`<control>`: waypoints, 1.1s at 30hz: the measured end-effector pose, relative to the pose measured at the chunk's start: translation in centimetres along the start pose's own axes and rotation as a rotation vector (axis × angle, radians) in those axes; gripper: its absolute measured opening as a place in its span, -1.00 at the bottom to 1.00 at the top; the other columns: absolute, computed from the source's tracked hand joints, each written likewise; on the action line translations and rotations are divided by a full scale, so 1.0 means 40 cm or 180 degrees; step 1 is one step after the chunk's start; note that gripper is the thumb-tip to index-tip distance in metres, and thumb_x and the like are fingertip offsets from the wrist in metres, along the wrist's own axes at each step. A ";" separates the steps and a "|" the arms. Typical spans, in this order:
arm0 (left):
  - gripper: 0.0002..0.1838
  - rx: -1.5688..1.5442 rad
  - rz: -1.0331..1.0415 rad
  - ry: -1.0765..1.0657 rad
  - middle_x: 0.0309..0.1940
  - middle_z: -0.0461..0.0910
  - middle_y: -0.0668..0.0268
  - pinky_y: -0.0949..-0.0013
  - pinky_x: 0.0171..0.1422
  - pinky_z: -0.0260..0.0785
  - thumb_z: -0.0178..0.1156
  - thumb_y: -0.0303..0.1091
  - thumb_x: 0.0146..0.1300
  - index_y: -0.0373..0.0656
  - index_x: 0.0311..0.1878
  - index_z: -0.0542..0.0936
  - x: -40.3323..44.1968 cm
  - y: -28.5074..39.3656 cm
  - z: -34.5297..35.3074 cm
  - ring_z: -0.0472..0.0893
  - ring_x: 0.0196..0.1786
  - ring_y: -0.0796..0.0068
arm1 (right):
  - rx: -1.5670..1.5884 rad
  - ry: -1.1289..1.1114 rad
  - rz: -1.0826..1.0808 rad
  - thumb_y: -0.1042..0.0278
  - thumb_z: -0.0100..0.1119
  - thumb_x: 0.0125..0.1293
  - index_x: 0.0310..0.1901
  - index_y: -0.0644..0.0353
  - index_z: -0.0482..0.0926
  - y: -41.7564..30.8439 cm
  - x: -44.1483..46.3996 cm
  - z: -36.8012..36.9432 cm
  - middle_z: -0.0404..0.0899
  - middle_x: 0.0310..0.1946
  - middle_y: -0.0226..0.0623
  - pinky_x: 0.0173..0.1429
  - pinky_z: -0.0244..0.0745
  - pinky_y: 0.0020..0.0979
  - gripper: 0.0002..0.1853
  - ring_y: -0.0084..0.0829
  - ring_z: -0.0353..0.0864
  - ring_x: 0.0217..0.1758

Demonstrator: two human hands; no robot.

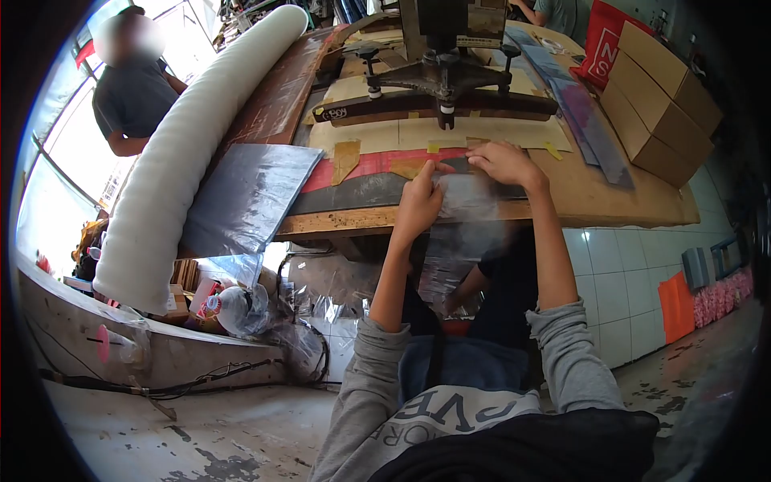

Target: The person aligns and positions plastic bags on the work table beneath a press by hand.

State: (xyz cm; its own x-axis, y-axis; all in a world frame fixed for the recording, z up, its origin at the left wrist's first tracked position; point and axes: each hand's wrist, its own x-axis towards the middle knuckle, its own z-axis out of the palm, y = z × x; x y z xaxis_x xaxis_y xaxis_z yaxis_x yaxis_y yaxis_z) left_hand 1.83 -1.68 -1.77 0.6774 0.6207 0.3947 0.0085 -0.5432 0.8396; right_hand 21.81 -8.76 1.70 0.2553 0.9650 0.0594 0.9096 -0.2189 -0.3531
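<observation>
My left hand (pixel 419 197) is closed with thumb and fingers together at the left edge of a clear plastic sheet (pixel 472 199). The sheet hangs past the front edge of the table and is blurred. On the sheet's right side, my right hand (pixel 507 165) has its fingers bent and pinched at the upper edge. Beneath both hands lie a red strip (pixel 369 167) and a dark grey strip (pixel 353 195), with a piece of brownish tape (pixel 346 161) stuck over the red. A heavy dark machine bar (pixel 434 107) stands just beyond my hands.
A long white foam roll (pixel 201 120) lies along the left, beside a stack of clear plastic sheets (pixel 249 189). Cardboard boxes (pixel 658 104) and a red bag (pixel 601 48) stand at right. A person (pixel 132 80) is at far left. A plastic bottle (pixel 237 305) sits below the table.
</observation>
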 end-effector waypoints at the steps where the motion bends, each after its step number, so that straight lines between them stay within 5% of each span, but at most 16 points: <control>1: -0.69 -0.0044 0.0016 0.0042 -0.67 0.44 0.30 0.42 -0.50 0.21 0.00 -0.64 0.13 -0.22 -0.05 0.50 0.005 -0.004 0.002 0.34 -0.64 0.60 | 0.0008 0.0061 -0.0005 0.12 -0.03 0.36 0.02 -0.02 0.61 -0.004 -0.006 0.004 0.55 0.08 -0.25 0.26 0.07 0.28 -0.68 -0.14 0.43 0.22; 4: -0.73 -0.0180 0.0019 0.0166 -0.66 0.43 0.08 0.21 -0.45 0.25 0.06 -0.59 0.11 -0.18 -0.09 0.52 0.042 -0.031 0.006 0.44 -0.62 0.19 | -0.0032 0.0075 0.0165 0.08 -0.12 0.41 0.10 -0.01 0.55 -0.030 0.002 -0.005 0.53 0.11 -0.23 0.30 0.01 0.33 -0.63 -0.11 0.42 0.24; 7: -0.76 0.0026 -0.0217 0.0174 -0.54 0.54 0.03 0.18 -0.34 0.33 0.04 -0.56 0.13 -0.19 -0.12 0.54 0.082 -0.033 -0.006 0.53 -0.50 0.09 | 0.0240 0.0140 -0.0140 0.07 -0.15 0.42 0.13 -0.03 0.52 0.013 0.064 0.020 0.52 0.11 -0.20 0.29 -0.03 0.40 -0.62 -0.08 0.42 0.23; 10: -0.68 0.0228 -0.0044 0.0324 -0.27 0.65 0.18 0.41 -0.12 0.41 -0.04 -0.61 0.10 -0.23 -0.09 0.57 0.121 -0.062 -0.009 0.61 -0.24 0.45 | 0.0286 0.0393 -0.0087 0.09 -0.14 0.41 0.11 -0.05 0.54 0.066 0.149 0.083 0.54 0.07 -0.16 0.24 -0.05 0.48 -0.64 -0.04 0.45 0.20; 14: -0.70 0.0146 -0.0294 0.0394 -0.22 0.65 0.15 0.35 -0.02 0.41 -0.02 -0.58 0.12 -0.21 -0.11 0.59 0.142 -0.078 -0.003 0.63 -0.12 0.31 | 0.0335 0.0469 0.0308 0.13 -0.10 0.39 0.07 -0.07 0.58 0.015 0.142 0.055 0.56 0.04 -0.14 0.21 -0.10 0.57 -0.67 -0.03 0.47 0.17; 17: -0.71 0.0358 -0.0305 0.0443 -0.21 0.65 0.11 0.30 -0.02 0.41 -0.02 -0.55 0.13 -0.19 -0.10 0.60 0.140 -0.073 0.004 0.64 -0.10 0.23 | -0.0059 0.0652 0.0333 0.23 -0.08 0.36 0.07 0.06 0.56 0.044 0.165 0.085 0.56 0.04 -0.14 0.22 0.34 -0.11 -0.66 -0.10 0.47 0.17; 20: -0.73 0.0455 -0.0239 0.0508 -0.25 0.64 0.05 0.19 -0.04 0.41 0.00 -0.54 0.14 -0.17 -0.12 0.59 0.147 -0.061 0.005 0.62 -0.12 0.09 | -0.0436 0.1099 0.0323 0.27 -0.09 0.34 0.02 0.04 0.59 0.007 0.130 0.073 0.59 -0.03 -0.10 0.15 0.40 -0.16 -0.68 -0.08 0.50 0.13; 23: -0.80 0.0509 -0.0065 0.0612 -0.33 0.62 -0.05 0.04 -0.09 0.40 0.04 -0.54 0.16 -0.17 -0.16 0.57 0.147 -0.062 0.011 0.59 -0.17 -0.09 | -0.0553 0.1306 0.0093 0.29 -0.13 0.34 0.01 0.01 0.59 0.036 0.147 0.088 0.58 0.00 -0.17 0.20 0.35 -0.03 -0.68 -0.08 0.49 0.14; 29: -0.84 0.0599 -0.0004 0.0797 -0.34 0.60 -0.07 0.00 -0.11 0.38 0.06 -0.53 0.15 -0.18 -0.20 0.55 0.144 -0.069 0.028 0.57 -0.19 -0.14 | 0.0184 0.0184 0.0640 -0.10 -0.16 0.40 0.01 0.06 0.58 -0.089 0.008 -0.011 0.48 0.15 -0.25 0.32 -0.04 0.39 -0.53 -0.16 0.38 0.28; 33: -0.86 0.0676 0.0085 0.0884 -0.34 0.60 -0.08 -0.02 -0.11 0.38 0.06 -0.53 0.16 -0.21 -0.21 0.53 0.146 -0.075 0.038 0.57 -0.19 -0.16 | -0.0073 0.0643 0.0555 -0.28 -0.27 0.38 0.14 0.11 0.44 -0.081 0.003 0.054 0.43 0.21 -0.28 0.29 -0.15 0.50 -0.37 -0.20 0.32 0.33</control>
State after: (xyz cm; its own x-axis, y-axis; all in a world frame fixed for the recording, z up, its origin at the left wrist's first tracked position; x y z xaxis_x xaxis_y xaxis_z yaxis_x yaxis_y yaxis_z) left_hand 6.89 2.73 -2.54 0.4536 0.7191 0.5264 0.1661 -0.6486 0.7428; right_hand 18.17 -7.63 0.84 0.4670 0.8646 0.1855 0.8527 -0.3849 -0.3532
